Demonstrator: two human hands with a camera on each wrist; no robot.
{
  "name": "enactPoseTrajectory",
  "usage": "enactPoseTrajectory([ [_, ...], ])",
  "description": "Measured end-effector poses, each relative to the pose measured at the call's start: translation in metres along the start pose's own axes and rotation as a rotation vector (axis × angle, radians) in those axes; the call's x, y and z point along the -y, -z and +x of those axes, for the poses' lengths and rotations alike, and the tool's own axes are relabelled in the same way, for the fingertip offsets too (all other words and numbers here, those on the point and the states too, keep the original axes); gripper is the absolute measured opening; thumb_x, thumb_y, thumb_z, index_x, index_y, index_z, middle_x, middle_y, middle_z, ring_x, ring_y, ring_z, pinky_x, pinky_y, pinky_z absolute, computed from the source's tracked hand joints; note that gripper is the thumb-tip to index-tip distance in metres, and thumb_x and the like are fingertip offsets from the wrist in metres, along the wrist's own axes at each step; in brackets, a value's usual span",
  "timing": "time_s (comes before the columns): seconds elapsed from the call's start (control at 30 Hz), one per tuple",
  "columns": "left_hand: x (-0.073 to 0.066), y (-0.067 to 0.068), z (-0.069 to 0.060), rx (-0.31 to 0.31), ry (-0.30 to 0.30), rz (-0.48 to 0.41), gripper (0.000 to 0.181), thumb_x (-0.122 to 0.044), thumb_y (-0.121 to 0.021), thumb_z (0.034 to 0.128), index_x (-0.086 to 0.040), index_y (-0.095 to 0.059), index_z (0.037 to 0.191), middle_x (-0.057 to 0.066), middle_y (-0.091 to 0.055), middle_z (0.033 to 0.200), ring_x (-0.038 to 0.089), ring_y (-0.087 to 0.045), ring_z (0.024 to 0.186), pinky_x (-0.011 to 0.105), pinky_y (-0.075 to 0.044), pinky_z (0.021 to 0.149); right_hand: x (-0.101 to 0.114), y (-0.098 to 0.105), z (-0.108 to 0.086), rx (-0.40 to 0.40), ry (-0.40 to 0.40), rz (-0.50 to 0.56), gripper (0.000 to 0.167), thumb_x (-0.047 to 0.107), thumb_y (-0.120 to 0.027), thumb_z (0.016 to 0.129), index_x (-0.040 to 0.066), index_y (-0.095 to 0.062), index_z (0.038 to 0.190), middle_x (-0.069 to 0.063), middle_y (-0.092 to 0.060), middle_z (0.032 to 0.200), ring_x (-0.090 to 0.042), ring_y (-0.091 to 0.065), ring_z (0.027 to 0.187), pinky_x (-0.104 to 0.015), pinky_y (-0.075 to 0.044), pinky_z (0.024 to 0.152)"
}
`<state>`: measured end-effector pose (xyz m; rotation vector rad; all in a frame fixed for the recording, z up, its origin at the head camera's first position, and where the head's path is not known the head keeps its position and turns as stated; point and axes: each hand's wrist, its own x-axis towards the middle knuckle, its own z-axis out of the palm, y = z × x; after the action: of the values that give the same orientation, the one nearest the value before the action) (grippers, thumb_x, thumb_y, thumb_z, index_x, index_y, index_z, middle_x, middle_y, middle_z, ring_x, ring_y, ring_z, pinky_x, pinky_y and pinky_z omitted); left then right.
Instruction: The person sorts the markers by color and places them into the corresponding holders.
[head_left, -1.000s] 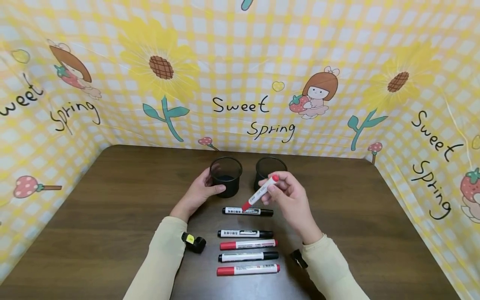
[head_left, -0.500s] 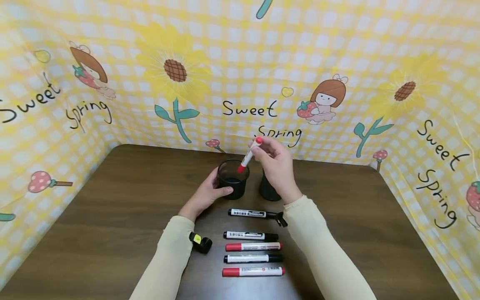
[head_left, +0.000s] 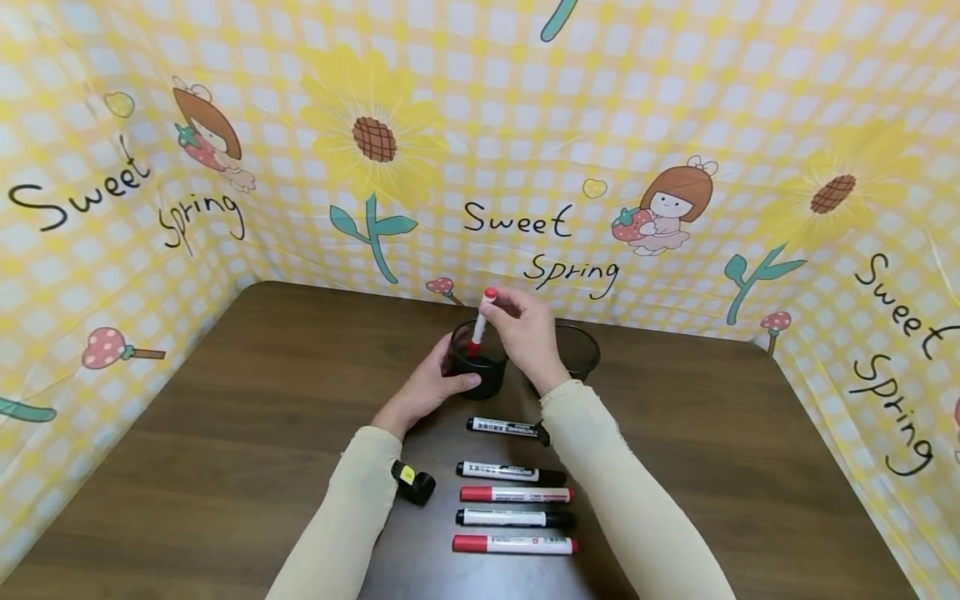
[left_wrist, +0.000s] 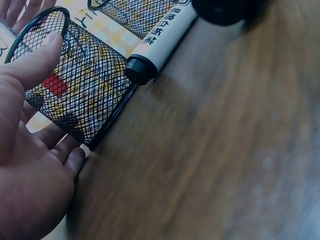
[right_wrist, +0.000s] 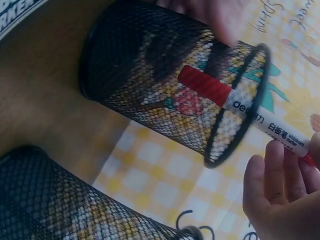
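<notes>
My left hand [head_left: 429, 390] grips the left black mesh pen cup [head_left: 491, 382], its thumb in front near the rim and fingers round the far side. My right hand [head_left: 528, 335] pinches a red whiteboard marker [head_left: 482, 321] by its upper end. In the right wrist view the marker's red cap [right_wrist: 204, 86] is inside the cup, and its white barrel crosses the rim. The left wrist view shows the red cap through the mesh. Beside this cup stands a second mesh cup [head_left: 585, 354], partly hidden by my right hand.
On the wooden table [head_left: 225, 450], a black marker [head_left: 502, 426] lies before the cups. Closer in are another black marker [head_left: 498, 473], a red marker [head_left: 517, 494], a further black marker [head_left: 510, 518] and a red marker [head_left: 525, 545]. Patterned cloth [head_left: 525, 125] surrounds the table.
My right hand has carried the red marker leftward from in front of the right cup and lowered its capped end into the left cup. My left hand keeps its hold on the cup.
</notes>
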<state>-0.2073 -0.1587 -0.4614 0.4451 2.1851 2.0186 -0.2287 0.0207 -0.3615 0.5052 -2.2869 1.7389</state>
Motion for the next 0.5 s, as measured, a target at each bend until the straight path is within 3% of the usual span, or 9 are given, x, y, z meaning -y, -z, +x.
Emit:
enactPoseTrajectory([
  [0.23, -0.001, -0.001, -0.001, 0.01, 0.014, -0.026, 0.081, -0.005, -0.071, 0.0942, -0.01, -0.024, 0.16, 0.019, -0.032, 0.159, 0.036, -0.029, 0.145, 0.054, -0.021, 0.117, -0.011, -0.008, 0.002, 0.034, -0.034, -0.08, 0.022, 0.011, -0.075, 0.093, 0.002, -0.075, 0.113, -0.008, -0.074, 0.102, -0.021, -0.067, 0.094, -0.038, -0.054, 0.082],
  [0.5, -0.001, -0.001, 0.0, -0.005, 0.02, -0.015, 0.077, -0.004, -0.072, 0.0935, -0.011, -0.029, 0.157, 0.018, -0.036, 0.156, 0.033, -0.033, 0.143, 0.052, -0.025, 0.116, -0.017, -0.016, 0.003, 0.164, -0.007, -0.268, 0.023, 0.017, -0.073, 0.095, 0.006, -0.075, 0.115, -0.004, -0.074, 0.103, -0.018, -0.067, 0.093, -0.035, -0.054, 0.079],
])
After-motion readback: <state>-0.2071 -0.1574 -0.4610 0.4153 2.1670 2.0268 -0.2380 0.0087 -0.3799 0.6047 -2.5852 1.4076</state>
